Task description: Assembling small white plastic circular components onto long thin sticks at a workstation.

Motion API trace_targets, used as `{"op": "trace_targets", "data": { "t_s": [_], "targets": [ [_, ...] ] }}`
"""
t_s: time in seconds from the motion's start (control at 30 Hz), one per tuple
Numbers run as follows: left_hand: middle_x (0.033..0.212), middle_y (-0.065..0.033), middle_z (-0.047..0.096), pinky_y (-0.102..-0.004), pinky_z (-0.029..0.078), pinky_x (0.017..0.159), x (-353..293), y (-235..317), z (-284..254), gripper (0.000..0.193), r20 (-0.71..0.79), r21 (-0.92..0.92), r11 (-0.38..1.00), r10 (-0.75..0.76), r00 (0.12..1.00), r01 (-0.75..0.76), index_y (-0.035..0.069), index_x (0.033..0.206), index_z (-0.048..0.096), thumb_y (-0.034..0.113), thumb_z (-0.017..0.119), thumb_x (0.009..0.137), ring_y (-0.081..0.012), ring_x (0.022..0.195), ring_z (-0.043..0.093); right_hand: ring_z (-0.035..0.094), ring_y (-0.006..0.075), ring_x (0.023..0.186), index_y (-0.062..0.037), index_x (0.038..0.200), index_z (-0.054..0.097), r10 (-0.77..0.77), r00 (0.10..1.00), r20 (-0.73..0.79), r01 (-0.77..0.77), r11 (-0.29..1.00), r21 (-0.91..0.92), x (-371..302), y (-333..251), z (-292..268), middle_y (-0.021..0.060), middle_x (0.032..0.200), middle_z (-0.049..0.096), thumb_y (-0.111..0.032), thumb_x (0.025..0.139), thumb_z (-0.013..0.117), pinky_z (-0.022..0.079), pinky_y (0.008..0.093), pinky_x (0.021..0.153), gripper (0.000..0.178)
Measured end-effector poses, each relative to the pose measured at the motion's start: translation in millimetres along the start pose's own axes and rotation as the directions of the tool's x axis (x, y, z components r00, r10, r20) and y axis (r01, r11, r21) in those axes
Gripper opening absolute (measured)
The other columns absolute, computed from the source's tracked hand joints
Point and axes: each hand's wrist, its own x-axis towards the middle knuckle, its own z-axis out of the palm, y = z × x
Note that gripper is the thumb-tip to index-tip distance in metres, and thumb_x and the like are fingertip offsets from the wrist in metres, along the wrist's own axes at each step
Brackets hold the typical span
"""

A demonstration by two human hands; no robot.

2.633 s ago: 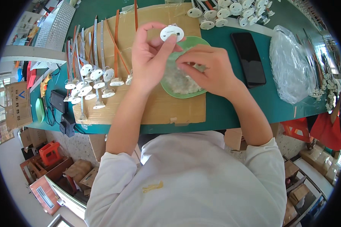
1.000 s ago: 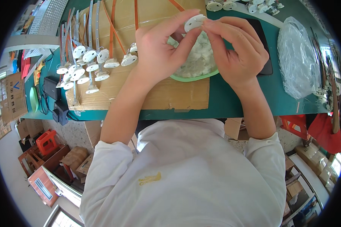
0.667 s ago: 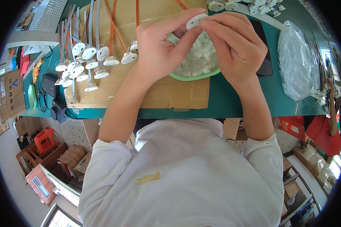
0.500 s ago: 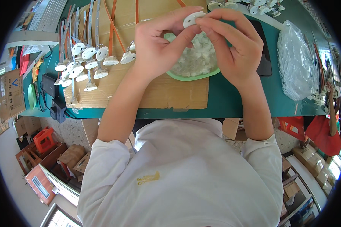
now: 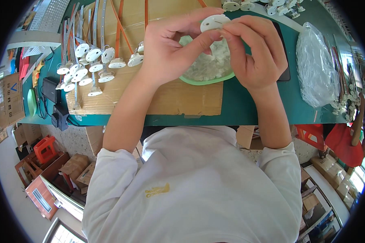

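Observation:
Between my two hands, above a green-rimmed bowl [image 5: 209,82], is a round white disc with small holes [image 5: 213,23]. My left hand [image 5: 170,44] grips the disc's left side between thumb and fingers. At its lower right edge, the thumb and fingertips of my right hand [image 5: 257,50] pinch together; whether they hold the disc or some small part on it is hidden. Clear, whitish small pieces [image 5: 211,65] fill the bowl under my hands. To the left, several strips with white round ends [image 5: 80,73] lie bunched on a cardboard sheet [image 5: 182,99].
The cardboard covers part of a green table [image 5: 239,109]. A dark flat device [image 5: 285,60] lies right of my right hand, and a clear plastic bag [image 5: 316,67] is farther right. Black power adapters [image 5: 60,115] with cables stand at the left edge. More white discs [image 5: 278,6] sit at the back right.
Both hands have shifted slightly, the right one moving a little right. The disc has moved slightly right and nearer, and its face now tilts more into view.

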Motion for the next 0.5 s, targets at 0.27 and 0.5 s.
{"op": "trace_targets", "data": {
  "t_s": [0.27, 0.5],
  "targets": [
    [0.098, -0.011, 0.073, -0.025, 0.057, 0.069, -3, 9, -1, 0.042, 0.139, 0.038, 0.999, 0.014, 0.99, -0.02, -0.006, 0.13, 0.059, -0.013, 0.062, 0.088, -0.0158, 0.076, 0.07, 0.065, 0.0217, 0.082, -0.0002, 0.096, 0.067, -0.097, 0.994, -0.059, 0.094, 0.995, -0.045, -5, 0, 6, 0.0105, 0.099, 0.065, 0.002, 0.083, 0.074, 0.054, 0.0269, 0.067, 0.015],
    [0.098, -0.0115, 0.073, -0.0255, 0.058, 0.069, -6, 12, 3, 0.041, 0.153, -0.056, 0.998, -0.004, 0.988, 0.013, -0.007, 0.129, 0.06, -0.014, 0.062, 0.088, -0.016, 0.078, 0.07, 0.06, 0.0211, 0.067, 0.004, 0.091, 0.066, -0.207, 0.966, -0.155, 0.203, 0.978, -0.04, -5, 4, 13, 0.0137, 0.095, 0.062, 0.007, 0.073, 0.074, 0.048, 0.0264, 0.052, 0.02]
  ]
}}
